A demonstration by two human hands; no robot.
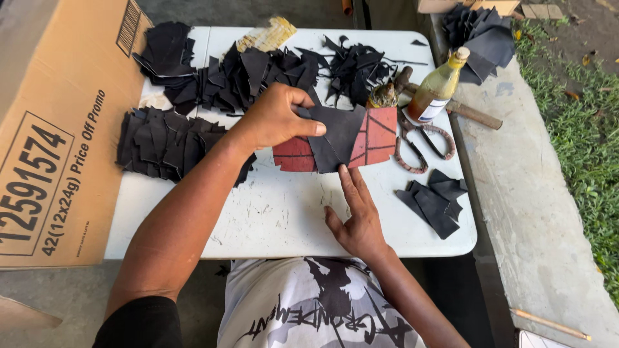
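While the left hand (274, 119) pinches a black leather piece (335, 138) by its left edge, thumb on top and fingers curled beneath, the piece lies flat across the middle of a red panel (377, 132) on the white table (277, 212). The right hand (354, 216) is open and holds nothing; its fingers are stretched out flat on the table, with the fingertips (343, 171) touching the lower point of the black piece, just below the red panel.

A glass bottle (438, 87) of amber liquid with a pale cap stands beyond the red panel to its right; the liquid fills most of it. A large cardboard box (51, 129) stands on edge far to the left of the panel, and what it holds cannot be seen.

The black piece is thin, matte and roughly four-sided with sharp corners, darker than the red panel, which is marked with dark lines. Scissors (422, 145) with wrapped handles lie just right of the panel. Stacks of black offcuts (164, 142) lie left of the panel, more lie behind it, and a small pile (435, 200) sits below and right of it.
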